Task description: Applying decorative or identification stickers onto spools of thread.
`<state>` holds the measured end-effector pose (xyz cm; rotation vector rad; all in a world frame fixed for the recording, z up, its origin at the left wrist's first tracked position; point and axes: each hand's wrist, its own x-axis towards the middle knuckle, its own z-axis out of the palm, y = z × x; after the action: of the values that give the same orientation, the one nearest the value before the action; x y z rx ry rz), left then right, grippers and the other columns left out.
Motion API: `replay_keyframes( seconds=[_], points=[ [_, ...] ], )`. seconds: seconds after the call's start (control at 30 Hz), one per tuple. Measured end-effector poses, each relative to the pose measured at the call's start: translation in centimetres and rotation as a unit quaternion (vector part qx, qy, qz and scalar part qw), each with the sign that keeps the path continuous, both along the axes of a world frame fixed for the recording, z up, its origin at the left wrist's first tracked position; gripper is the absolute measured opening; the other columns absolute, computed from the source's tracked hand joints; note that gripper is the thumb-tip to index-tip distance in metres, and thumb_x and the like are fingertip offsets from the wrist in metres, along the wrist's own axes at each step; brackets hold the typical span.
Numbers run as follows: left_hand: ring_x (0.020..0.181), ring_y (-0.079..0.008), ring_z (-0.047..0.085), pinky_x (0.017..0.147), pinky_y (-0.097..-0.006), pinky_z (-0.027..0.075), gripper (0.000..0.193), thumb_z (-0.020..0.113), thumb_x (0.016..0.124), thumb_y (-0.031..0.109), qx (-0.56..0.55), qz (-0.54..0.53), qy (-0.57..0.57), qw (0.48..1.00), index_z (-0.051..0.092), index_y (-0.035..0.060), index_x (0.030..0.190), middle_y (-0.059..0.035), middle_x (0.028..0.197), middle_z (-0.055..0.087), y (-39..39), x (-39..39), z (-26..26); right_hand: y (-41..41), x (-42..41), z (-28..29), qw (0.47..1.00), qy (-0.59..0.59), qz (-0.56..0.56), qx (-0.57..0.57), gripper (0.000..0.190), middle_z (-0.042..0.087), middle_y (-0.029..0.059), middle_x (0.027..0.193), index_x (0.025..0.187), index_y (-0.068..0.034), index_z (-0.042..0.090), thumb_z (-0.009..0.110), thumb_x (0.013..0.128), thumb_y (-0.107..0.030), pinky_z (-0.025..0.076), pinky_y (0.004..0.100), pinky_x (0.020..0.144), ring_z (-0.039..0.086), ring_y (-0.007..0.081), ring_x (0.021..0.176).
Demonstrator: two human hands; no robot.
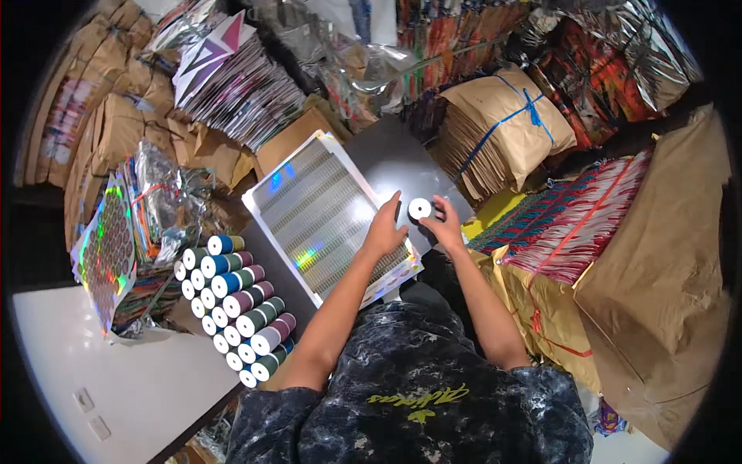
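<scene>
A thread spool (419,208) with a round white end and a dark centre hole shows end-on above the dark board. My right hand (445,225) holds it at its right side, thumb on the lower rim and fingers curled beside it. My left hand (385,229) is just left of the spool, apart from it, fingers stretched and thumb spread. Its wrist passes over the right edge of a stack of shiny holographic sheets (313,211) printed with rows of small marks. The stack lies tilted on the dark grey board (382,151).
Several spools of blue, green, maroon and grey thread (237,290) are piled left of the sheets. A white tabletop (133,383) is at lower left. Paper-wrapped bundles (498,122) and tied stacks of printed sheets (237,87) crowd the back; a red-strapped bundle (568,226) stands at right.
</scene>
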<state>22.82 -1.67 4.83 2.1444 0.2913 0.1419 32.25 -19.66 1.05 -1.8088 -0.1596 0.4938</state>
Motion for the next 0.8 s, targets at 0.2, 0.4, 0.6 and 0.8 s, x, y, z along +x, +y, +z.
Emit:
replay_keyframes(
  seconds=[0.2, 0.4, 0.6, 0.8],
  points=[
    [0.125, -0.0379, 0.062, 0.106, -0.0424, 0.051, 0.074, 0.078, 0.083, 0.011, -0.09, 0.118, 0.028, 0.988, 0.046, 0.0015, 0.149, -0.0262, 0.143, 0.055, 2.7, -7.9, 2.5, -0.3, -2.5, 1.1, 0.995, -0.079, -0.047, -0.038, 0.066, 0.055, 0.0109, 0.133, 0.142, -0.015, 0.057, 0.081, 0.08, -0.012, 0.047, 0.0373, 0.102, 0.057, 0.0242, 0.115],
    [0.124, -0.0253, 0.061, 0.106, -0.0355, 0.049, 0.071, 0.082, 0.085, 0.014, -0.126, 0.236, 0.04, 0.963, 0.049, 0.0038, 0.147, -0.0163, 0.14, 0.06, 5.3, -17.7, -0.3, 0.9, -5.1, 1.6, 0.995, -0.093, -0.024, -0.037, 0.062, 0.053, 0.0118, 0.131, 0.141, -0.011, 0.055, 0.078, 0.084, -0.009, 0.05, 0.0366, 0.1, 0.057, 0.0238, 0.111],
    [0.111, -0.0301, 0.065, 0.096, -0.0396, 0.053, 0.054, 0.079, 0.084, 0.013, -0.041, 0.287, 0.082, 0.954, 0.059, 0.001, 0.133, -0.0168, 0.125, 0.067, 6.3, -23.3, 0.1, 1.9, -7.2, 1.2, 0.975, -0.171, -0.087, -0.113, 0.047, 0.052, 0.0146, 0.114, 0.125, -0.003, 0.052, 0.075, 0.084, -0.009, 0.049, 0.0356, 0.086, 0.055, 0.0233, 0.092],
    [0.129, -0.0432, 0.054, 0.113, -0.0473, 0.041, 0.056, 0.074, 0.083, 0.017, 0.024, 0.131, 0.094, 0.987, 0.06, 0.0013, 0.134, -0.0235, 0.136, 0.059, 4.9, -24.3, -0.1, -0.2, -9.6, -1.2, 0.936, -0.176, 0.076, -0.295, 0.042, 0.063, 0.0173, 0.111, 0.117, -0.007, 0.061, 0.076, 0.081, -0.023, 0.048, 0.0511, 0.087, 0.061, 0.0389, 0.105]
  ],
)
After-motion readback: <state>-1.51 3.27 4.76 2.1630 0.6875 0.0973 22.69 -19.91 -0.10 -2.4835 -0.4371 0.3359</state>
